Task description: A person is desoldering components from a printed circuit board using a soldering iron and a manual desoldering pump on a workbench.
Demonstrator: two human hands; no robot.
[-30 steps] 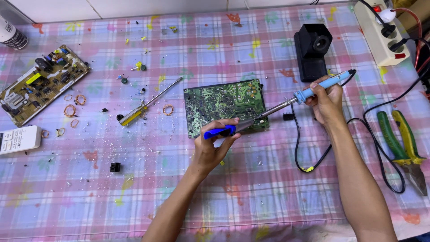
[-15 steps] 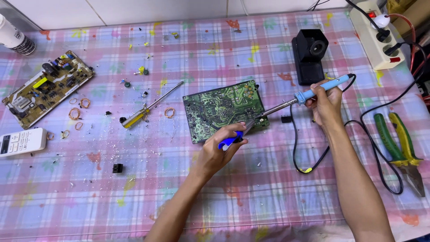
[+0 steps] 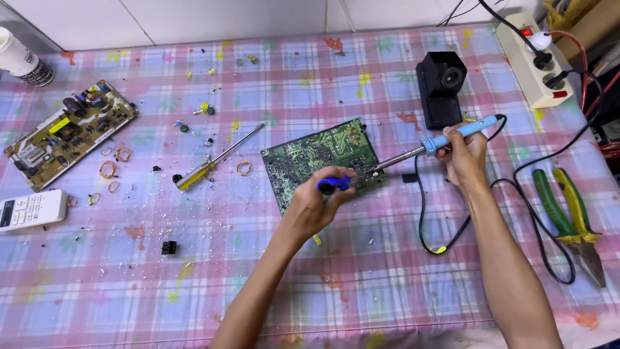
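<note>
A green circuit board (image 3: 310, 158) lies solder side up in the middle of the checked tablecloth. My left hand (image 3: 316, 203) grips a small blue-handled tool (image 3: 332, 185) over the board's near right corner. My right hand (image 3: 465, 155) holds a soldering iron with a light blue handle (image 3: 462, 132). Its metal tip (image 3: 387, 161) points left and meets the board's right edge, close to the blue tool. The iron's black cord (image 3: 423, 220) loops down across the cloth.
A black iron stand (image 3: 441, 87) sits behind the board. A white power strip (image 3: 531, 58) is at the far right, green and yellow pliers (image 3: 571, 216) at the right edge. A yellow-handled screwdriver (image 3: 206, 168), copper rings, a second circuit board (image 3: 68, 129) and a white remote (image 3: 29, 210) lie at the left.
My left hand has turned the blue tool upward and drawn it closer to the iron's tip. My right hand keeps the iron at the board's edge.
</note>
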